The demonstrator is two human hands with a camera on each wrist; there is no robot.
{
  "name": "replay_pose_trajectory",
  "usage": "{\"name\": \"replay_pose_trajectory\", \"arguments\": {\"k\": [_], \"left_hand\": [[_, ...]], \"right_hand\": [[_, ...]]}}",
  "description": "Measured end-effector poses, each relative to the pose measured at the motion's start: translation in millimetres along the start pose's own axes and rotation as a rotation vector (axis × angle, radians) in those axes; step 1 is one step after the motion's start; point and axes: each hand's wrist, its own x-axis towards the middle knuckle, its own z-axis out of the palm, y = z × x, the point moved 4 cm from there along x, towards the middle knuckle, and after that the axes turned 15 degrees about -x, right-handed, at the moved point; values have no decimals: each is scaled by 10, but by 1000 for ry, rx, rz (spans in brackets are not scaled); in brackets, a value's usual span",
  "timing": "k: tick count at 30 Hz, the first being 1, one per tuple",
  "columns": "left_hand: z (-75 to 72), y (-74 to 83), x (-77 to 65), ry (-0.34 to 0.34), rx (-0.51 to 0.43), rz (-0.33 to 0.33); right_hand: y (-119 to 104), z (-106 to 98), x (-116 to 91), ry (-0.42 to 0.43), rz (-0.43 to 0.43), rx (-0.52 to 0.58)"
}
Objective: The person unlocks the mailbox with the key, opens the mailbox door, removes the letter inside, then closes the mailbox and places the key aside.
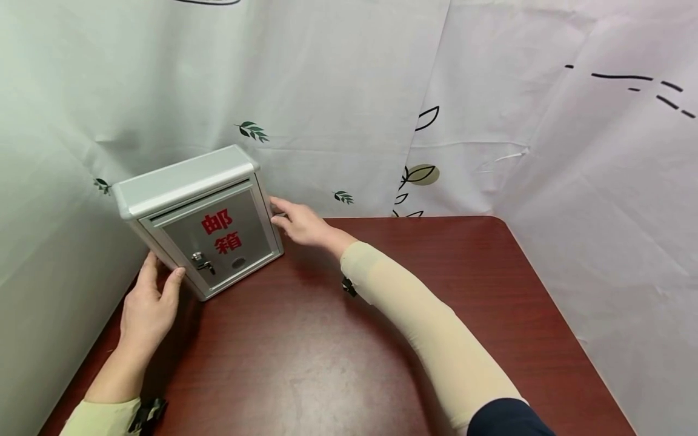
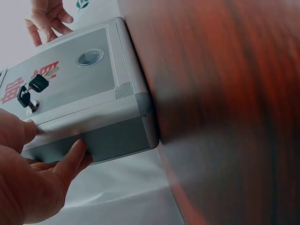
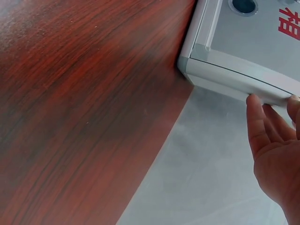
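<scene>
A silver-grey metal mailbox (image 1: 212,230) with red characters stands upright on the table at the far left, turned at an angle. Keys (image 2: 39,83) hang from the lock on its front, low down near the left edge. My left hand (image 1: 149,306) is at the box's left side, its fingertips along that side and the thumb by the front edge. On the opposite side, the extended fingers of my right hand (image 1: 302,223) touch the box's side. The right wrist view shows the right hand (image 3: 276,150) with its fingertips at the side edge, the thumb partly cut off by the frame.
The dark red wooden table (image 1: 338,339) stretches in front and to the right of the box. White patterned curtains (image 1: 338,91) hang behind the table and along both sides, close behind the box.
</scene>
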Motion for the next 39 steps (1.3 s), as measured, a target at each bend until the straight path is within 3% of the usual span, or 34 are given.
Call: {"name": "replay_pose_trajectory", "arguments": {"k": [4,11,17,30,39], "left_hand": [[5,-7,3,10,25,22],[22,1,10,15,48,76],[34,20,10,15,67,99],[53,24,27,30,52,130],[60,16,45,28,-21,141]], "right_hand": [[4,6,-8,7,5,-14],[-15,10,-29,31,-11,-187],[-25,37,-65,64,-32,-246],[-3,82,-200,126,-60,-158],[70,100,-318,159,-38,-21]]}}
